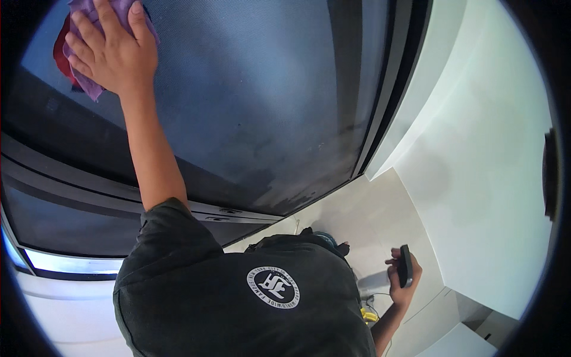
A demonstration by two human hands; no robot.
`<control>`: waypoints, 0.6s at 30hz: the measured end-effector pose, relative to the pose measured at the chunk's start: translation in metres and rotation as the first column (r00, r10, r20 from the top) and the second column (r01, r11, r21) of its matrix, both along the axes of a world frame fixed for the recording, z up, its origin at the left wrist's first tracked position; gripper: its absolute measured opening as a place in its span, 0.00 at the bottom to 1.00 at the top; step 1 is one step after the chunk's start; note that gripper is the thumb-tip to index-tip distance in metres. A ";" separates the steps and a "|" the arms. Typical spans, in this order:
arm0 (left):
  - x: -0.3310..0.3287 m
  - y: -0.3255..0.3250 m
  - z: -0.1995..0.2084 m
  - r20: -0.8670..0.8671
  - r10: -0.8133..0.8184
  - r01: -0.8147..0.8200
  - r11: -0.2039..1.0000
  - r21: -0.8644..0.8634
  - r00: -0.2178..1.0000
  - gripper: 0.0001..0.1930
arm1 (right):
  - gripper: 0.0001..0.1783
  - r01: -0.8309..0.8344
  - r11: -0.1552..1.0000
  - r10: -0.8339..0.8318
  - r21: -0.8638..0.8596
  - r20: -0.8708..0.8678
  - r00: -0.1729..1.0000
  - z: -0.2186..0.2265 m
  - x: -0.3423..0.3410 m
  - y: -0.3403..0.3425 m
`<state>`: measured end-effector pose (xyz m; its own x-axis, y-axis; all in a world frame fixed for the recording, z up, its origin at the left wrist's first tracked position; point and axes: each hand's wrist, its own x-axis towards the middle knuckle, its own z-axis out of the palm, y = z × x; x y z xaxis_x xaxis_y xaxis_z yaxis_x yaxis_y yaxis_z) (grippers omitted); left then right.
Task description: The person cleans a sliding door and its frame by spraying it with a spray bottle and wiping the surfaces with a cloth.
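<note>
Spreading fingers (88, 31) of the left hand (123, 64) apart over a crumpled purple cloth (88, 87), pressing it against a large blue-grey mesh panel (267, 107) at upper left, partly covering a dark red patch (62, 56). Clamping fingers of the right hand (403, 294) around a slim black rectangular device (406, 266), holding it at lower right, well apart from the cloth.

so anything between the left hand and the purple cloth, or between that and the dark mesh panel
Nothing visible separates the left hand and purple cloth. A red patch shows at its left edge; whether it sits between cloth and dark mesh panel is unclear.
</note>
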<state>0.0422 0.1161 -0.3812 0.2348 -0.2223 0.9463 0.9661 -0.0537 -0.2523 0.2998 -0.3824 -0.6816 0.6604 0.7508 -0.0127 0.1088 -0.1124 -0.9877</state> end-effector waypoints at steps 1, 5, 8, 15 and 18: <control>0.004 -0.002 -0.006 -0.024 -0.060 0.059 0.998 -0.037 0.998 0.28 | 0.21 -0.010 1.000 0.010 -0.004 0.006 1.000 0.010 0.003 0.014; 0.025 -0.025 -0.140 -0.299 -0.104 -0.040 0.898 -0.438 0.949 0.29 | 0.24 -0.310 0.942 0.273 0.126 0.247 0.930 0.053 0.002 0.092; -0.014 -0.039 -0.252 -0.446 -0.264 -0.089 0.772 -0.629 0.855 0.31 | 0.22 -0.446 0.888 0.376 0.110 0.382 0.844 0.078 -0.007 0.144; -0.143 -0.060 -0.161 -0.037 0.116 -0.121 0.918 -0.377 0.993 0.34 | 0.19 -0.440 0.879 0.389 0.183 0.258 0.884 0.047 0.006 0.168; -0.175 -0.059 -0.123 -0.001 0.154 -0.148 0.947 -0.285 0.988 0.35 | 0.18 -0.450 0.876 0.431 0.173 0.140 0.891 0.052 -0.004 0.171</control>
<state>-0.1325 0.0574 -0.5041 0.2238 0.0922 0.9703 0.9735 0.0274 -0.2271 0.2958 -0.2115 -0.6293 0.2511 0.9449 0.2100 0.1954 0.1630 -0.9671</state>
